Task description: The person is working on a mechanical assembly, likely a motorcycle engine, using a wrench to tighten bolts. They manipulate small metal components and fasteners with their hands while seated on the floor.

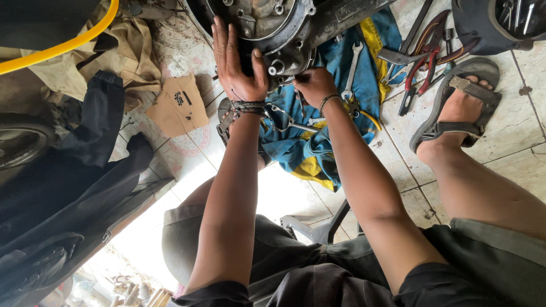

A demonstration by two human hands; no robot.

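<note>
Engine casing top centre, cut by frame edge; tiled floor open right. Left hand flat, fingers spread on casing; right hand curled under it, grip contents unclear.

Pale tiled floor with grimy joints, daylit; brown cloth crumpled nearby.

engine casing: cut off by top edge | right hand: fingertips hidden under casing, what they pinch unclear | tool tray: cropped at corner, contents too small to tell | tyre: half out of view
</note>
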